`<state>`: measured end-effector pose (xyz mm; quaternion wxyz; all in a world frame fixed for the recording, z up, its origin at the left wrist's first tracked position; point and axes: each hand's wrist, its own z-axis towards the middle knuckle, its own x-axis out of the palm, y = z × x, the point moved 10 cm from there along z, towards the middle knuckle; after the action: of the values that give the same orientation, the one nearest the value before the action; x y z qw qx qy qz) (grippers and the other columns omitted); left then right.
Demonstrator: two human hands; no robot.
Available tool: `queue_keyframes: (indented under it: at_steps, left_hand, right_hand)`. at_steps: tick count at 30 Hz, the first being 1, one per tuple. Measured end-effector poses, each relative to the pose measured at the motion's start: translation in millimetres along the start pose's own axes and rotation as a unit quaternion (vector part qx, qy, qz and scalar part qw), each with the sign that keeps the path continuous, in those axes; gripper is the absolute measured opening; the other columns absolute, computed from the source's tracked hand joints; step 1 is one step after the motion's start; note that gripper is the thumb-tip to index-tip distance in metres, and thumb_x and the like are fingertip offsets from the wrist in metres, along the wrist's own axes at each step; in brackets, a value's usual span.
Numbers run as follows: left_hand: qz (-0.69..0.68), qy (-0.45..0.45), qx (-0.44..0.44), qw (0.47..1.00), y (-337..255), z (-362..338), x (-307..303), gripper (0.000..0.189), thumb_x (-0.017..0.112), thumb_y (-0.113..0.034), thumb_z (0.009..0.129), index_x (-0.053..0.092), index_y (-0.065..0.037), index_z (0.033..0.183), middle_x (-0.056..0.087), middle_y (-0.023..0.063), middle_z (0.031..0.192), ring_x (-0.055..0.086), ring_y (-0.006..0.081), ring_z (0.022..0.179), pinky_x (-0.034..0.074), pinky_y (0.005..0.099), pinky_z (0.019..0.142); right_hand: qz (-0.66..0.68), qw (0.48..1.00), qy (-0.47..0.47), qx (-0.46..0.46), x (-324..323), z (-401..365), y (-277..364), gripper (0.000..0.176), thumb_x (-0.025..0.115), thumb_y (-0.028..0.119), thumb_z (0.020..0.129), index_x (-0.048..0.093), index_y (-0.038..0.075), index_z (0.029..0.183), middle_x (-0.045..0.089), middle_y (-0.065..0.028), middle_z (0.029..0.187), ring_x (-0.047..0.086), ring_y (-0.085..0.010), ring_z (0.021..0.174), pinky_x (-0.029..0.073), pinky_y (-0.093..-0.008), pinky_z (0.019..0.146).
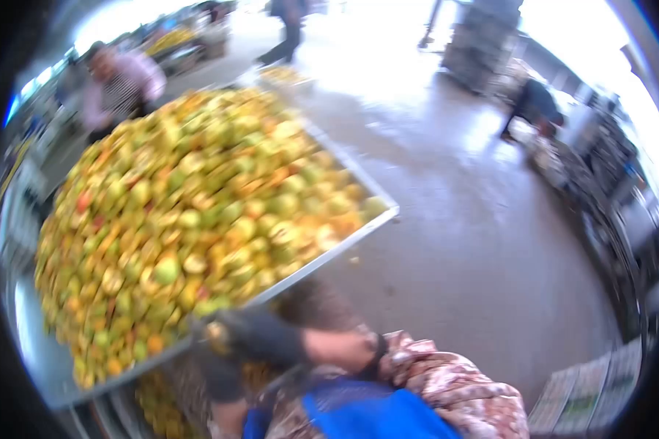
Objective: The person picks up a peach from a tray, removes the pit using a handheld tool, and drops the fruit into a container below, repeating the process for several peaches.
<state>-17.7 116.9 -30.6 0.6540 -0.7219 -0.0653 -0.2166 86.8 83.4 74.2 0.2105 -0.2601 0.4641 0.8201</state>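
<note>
A large heap of yellow-green and orange fruit pieces (190,212) fills a metal-edged tray (329,252) at the left and centre. Both my hands wear dark gloves and meet at the tray's near edge. My right hand (260,335) comes in from the right, its fingers around or against a small brownish-yellow fruit piece (217,334). Below and beside it is my left hand (216,366), its fingers smeared by motion and partly hidden. Which hand grips the piece is unclear.
A person in a pink top (124,84) stands behind the heap. Another person (289,29) is at the top, and one bends at the right (534,106). Stacked crates (483,44) stand on the wet floor (454,219). More fruit (161,410) lies below the tray.
</note>
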Motion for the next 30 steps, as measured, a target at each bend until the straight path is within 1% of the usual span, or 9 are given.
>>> queue_keyframes:
  at_steps: [3, 6, 8, 13, 16, 19, 21, 23, 30]
  left_hand:
    - [0.021, 0.011, -0.021, 1.000, 0, 1, 11, 0.054, 0.046, -0.040, 0.108, 0.043, -0.006, 0.149, 0.055, 0.0139, 0.140, 0.054, 0.0262, 0.128, 0.043, 0.0421, 0.110]
    - [-0.221, 0.047, -0.099, 0.969, 4, -5, 31, 0.054, 0.047, -0.038, 0.108, 0.043, -0.005, 0.150, 0.054, 0.0145, 0.141, 0.053, 0.0266, 0.129, 0.042, 0.0422, 0.111]
    - [-0.002, 0.071, 0.011, 0.997, -19, -7, 43, 0.053, 0.048, -0.037, 0.107, 0.044, -0.005, 0.149, 0.054, 0.0144, 0.141, 0.052, 0.0257, 0.130, 0.041, 0.0423, 0.111]
    - [-0.250, 0.118, -0.104, 0.955, 17, 6, 27, 0.057, 0.053, -0.045, 0.105, 0.050, -0.001, 0.141, 0.054, 0.0144, 0.139, 0.051, 0.0243, 0.129, 0.041, 0.0405, 0.111]
    - [-0.168, 0.016, -0.127, 0.978, 27, -1, 17, 0.054, 0.052, -0.043, 0.104, 0.053, 0.000, 0.136, 0.058, 0.0131, 0.126, 0.057, 0.0230, 0.114, 0.047, 0.0373, 0.101]
    - [0.224, -0.004, 0.128, 0.966, -26, -8, 14, 0.042, 0.053, -0.031, 0.104, 0.057, 0.002, 0.130, 0.064, 0.0142, 0.117, 0.063, 0.0253, 0.107, 0.052, 0.0399, 0.096]
    - [0.094, -0.014, 0.045, 0.994, -11, -3, -2, 0.036, 0.046, -0.027, 0.107, 0.061, 0.000, 0.125, 0.068, 0.0115, 0.110, 0.066, 0.0218, 0.095, 0.059, 0.0362, 0.082]
    - [-0.310, -0.067, -0.073, 0.945, 29, 18, -15, 0.049, 0.043, -0.043, 0.108, 0.062, -0.002, 0.125, 0.070, 0.0123, 0.113, 0.069, 0.0259, 0.099, 0.059, 0.0403, 0.086]
    - [-0.213, 0.000, -0.053, 0.975, -28, 3, 44, 0.061, 0.040, -0.060, 0.105, 0.062, -0.004, 0.112, 0.065, 0.0115, 0.094, 0.062, 0.0196, 0.081, 0.053, 0.0313, 0.073]
  right_hand:
    - [0.020, 0.996, -0.035, 0.074, -4, -6, -35, 0.023, 0.065, 0.015, 0.092, 0.054, 0.004, 0.108, 0.063, -0.0178, 0.081, 0.063, -0.0385, 0.071, 0.050, -0.0438, 0.063]
    - [0.056, 0.991, -0.086, 0.091, -4, -9, -51, 0.022, 0.065, 0.019, 0.093, 0.053, 0.005, 0.107, 0.063, -0.0171, 0.081, 0.064, -0.0370, 0.070, 0.049, -0.0438, 0.061]
    - [0.088, 0.987, -0.096, 0.093, -13, -10, -53, 0.022, 0.064, 0.021, 0.094, 0.054, 0.006, 0.106, 0.064, -0.0170, 0.082, 0.064, -0.0361, 0.071, 0.049, -0.0444, 0.061]
    - [0.008, 0.993, -0.065, 0.100, 0, -12, -53, 0.020, 0.061, 0.026, 0.096, 0.057, 0.008, 0.103, 0.063, -0.0158, 0.077, 0.062, -0.0354, 0.065, 0.048, -0.0460, 0.059]
    - [-0.017, 0.996, -0.081, 0.030, 2, -16, -31, 0.027, 0.068, 0.023, 0.086, 0.053, 0.004, 0.098, 0.061, -0.0220, 0.072, 0.064, -0.0430, 0.069, 0.048, -0.0520, 0.058]
    - [0.043, 0.997, -0.055, 0.024, 15, -35, -22, 0.028, 0.068, 0.025, 0.086, 0.057, 0.004, 0.102, 0.061, -0.0215, 0.072, 0.064, -0.0427, 0.068, 0.048, -0.0514, 0.058]
    - [0.143, 0.982, -0.026, 0.120, 20, -47, -49, 0.038, 0.070, 0.033, 0.090, 0.060, 0.004, 0.112, 0.066, -0.0216, 0.077, 0.066, -0.0414, 0.071, 0.051, -0.0488, 0.061]
    - [0.170, 0.973, -0.006, 0.159, 17, -49, -49, 0.042, 0.068, 0.031, 0.093, 0.057, 0.003, 0.121, 0.068, -0.0247, 0.083, 0.068, -0.0432, 0.079, 0.053, -0.0475, 0.066]
    - [0.241, 0.950, 0.007, 0.200, 18, -46, -39, 0.049, 0.063, 0.027, 0.096, 0.050, -0.002, 0.134, 0.067, -0.0306, 0.097, 0.068, -0.0456, 0.095, 0.053, -0.0476, 0.078]
